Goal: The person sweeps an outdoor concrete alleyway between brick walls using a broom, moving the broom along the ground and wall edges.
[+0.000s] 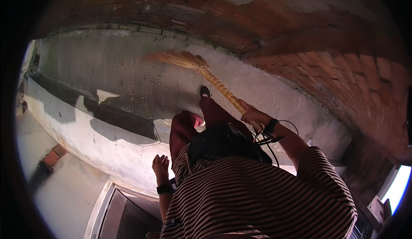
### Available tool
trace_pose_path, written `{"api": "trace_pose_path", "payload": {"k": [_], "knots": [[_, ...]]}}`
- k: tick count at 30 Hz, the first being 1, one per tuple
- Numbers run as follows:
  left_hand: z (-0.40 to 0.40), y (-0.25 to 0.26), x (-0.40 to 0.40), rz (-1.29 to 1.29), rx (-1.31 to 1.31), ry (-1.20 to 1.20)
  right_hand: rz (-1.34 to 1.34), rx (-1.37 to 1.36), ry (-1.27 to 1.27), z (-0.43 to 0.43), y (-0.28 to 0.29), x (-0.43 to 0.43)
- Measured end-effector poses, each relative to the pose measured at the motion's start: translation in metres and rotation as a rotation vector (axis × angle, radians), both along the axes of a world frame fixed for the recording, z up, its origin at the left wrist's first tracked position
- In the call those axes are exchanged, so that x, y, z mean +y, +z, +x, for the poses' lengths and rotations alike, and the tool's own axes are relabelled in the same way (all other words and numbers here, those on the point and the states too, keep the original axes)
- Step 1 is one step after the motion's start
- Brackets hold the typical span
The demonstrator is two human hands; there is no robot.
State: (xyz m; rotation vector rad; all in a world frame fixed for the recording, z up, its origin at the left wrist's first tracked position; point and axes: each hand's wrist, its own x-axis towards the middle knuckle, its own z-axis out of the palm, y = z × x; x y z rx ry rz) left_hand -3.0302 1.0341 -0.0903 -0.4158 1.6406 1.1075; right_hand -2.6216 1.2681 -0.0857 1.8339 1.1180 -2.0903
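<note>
A straw hand broom (222,86) slants out from my right hand (254,114), which is closed around its bound handle. The bristles (180,60) fan out to the left over the concrete floor (154,91), their ends blurred. Whether the tips touch the floor I cannot tell. My left hand (161,166) hangs at my left side with nothing in it, its fingers a little apart. Both wrists wear dark bands, and a black cable (275,155) loops by the right one.
A brick wall (338,78) runs along the far side and the right. On the left stands a low pale ledge (122,149), with a doorway (128,213) behind it. A brick (51,158) lies beyond the ledge. My dark shoe (205,91) is on the floor below the broom.
</note>
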Motion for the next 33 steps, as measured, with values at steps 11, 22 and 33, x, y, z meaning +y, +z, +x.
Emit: {"api": "trace_pose_path", "payload": {"k": [11, 22, 33], "knots": [[-0.046, 0.007, 0.093, -0.020, 0.071, -0.169, -0.033, 0.151, -0.853, 0.072, -0.019, -0.075], [-0.158, -0.003, 0.147, 0.015, 0.041, -0.263, -0.040, -0.016, -0.384, -0.156, -0.100, 0.044], [-0.196, -0.024, 0.280, 0.113, -0.007, -0.787, 0.526, 0.018, 0.358, -0.216, 0.029, 0.049]]}}
